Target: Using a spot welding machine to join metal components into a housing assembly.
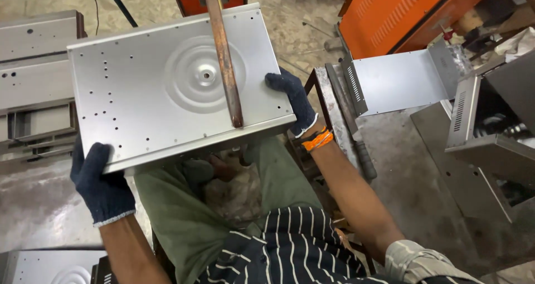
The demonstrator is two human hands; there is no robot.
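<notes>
Head view: I hold a flat grey sheet-metal panel with a stamped round boss, small drilled holes and folded edges (pixel 167 89) over my lap. My gloved left hand (pixel 100 184) is clamped on its near left corner, my gloved right hand (pixel 292 103) closed on the right edge. A rusty upright metal bar (pixel 224 53) crosses the panel's face. I judge the panel stiff, fairly light and slick, with edges that could cut; the folded rims are the safest hold. Similar grey panels (pixel 33 78) lie stacked at my left.
</notes>
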